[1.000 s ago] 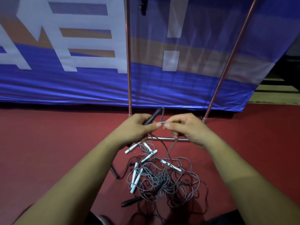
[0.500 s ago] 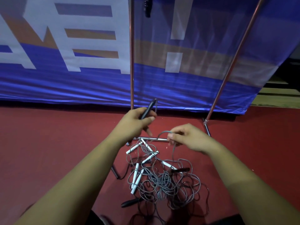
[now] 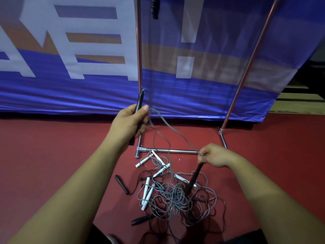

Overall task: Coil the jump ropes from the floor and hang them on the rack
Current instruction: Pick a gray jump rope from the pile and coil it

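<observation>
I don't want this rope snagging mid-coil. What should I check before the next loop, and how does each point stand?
1. Left hand grips a black handle: ok.
2. Right hand pinches the grey cord: ok.
3. Second black handle lifted under the right hand: ok.
4. Cord free of the floor pile: not ok, strands trail into the tangle.
5. Rack within reach: ok.
6. Free hanging space on top: cannot tell, out of view.

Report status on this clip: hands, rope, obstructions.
Left hand shut on black handle. Right hand pinching grey cord, second black handle dangling below. Cord trails into tangled rope pile; nothing coiled yet.
</observation>
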A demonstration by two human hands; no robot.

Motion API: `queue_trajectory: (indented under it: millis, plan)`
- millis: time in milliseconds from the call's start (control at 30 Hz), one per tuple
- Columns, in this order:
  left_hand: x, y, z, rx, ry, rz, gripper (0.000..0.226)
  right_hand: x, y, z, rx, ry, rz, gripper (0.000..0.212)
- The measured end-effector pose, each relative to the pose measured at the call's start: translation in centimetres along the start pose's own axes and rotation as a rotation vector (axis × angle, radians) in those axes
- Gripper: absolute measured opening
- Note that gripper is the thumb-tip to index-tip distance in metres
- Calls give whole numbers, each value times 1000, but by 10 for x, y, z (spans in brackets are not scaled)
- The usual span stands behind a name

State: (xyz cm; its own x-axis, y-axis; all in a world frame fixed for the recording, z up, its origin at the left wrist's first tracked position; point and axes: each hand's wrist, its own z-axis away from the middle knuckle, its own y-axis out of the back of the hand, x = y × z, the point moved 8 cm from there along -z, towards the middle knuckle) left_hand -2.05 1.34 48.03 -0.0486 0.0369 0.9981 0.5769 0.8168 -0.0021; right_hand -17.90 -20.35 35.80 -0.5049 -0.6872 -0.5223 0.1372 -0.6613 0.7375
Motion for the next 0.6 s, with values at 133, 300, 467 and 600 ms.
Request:
queue_trajectory:
  millis: [133, 300, 467, 600]
  plan:
    - [-5, 15, 2, 115, -34, -625, 4, -31, -3, 7, 13, 83, -281, 16]
    - [-29, -43, 20, -260, 130, -351, 12, -90, -6, 26, 7, 306, -373, 16]
    - [-36, -68, 33, -462, 161, -412, 19, -98, 10, 37, 43, 327, -616, 10]
    - [-32, -55, 20, -307, 111, -318, 15, -90, 9, 39, -1, 335, -515, 8]
